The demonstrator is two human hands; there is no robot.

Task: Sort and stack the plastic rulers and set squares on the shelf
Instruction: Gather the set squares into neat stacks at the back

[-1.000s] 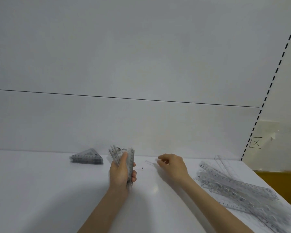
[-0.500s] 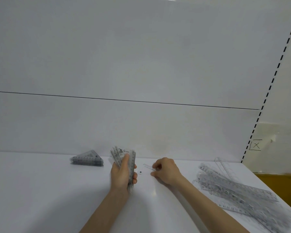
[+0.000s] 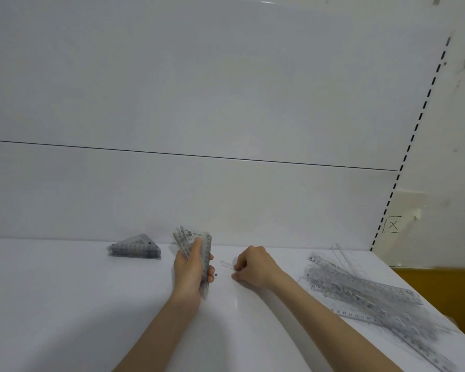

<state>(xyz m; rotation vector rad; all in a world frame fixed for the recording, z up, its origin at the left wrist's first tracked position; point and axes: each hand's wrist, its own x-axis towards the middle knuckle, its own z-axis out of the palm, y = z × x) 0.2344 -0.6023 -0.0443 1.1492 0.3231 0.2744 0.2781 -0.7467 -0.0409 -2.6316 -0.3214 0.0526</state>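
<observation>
Head: left fingers grip ruler bundle; right fingers pinch clear ruler near shelf rear edge.

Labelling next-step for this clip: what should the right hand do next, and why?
Probably lift the clear piece and carry it left onto the bundle. The right hand has its fingertips curled on that piece's end where it lies on the shelf, and the left hand grips the upright bundle close beside it.

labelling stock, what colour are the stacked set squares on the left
The set square stack is clear with dark markings; head view.
</observation>
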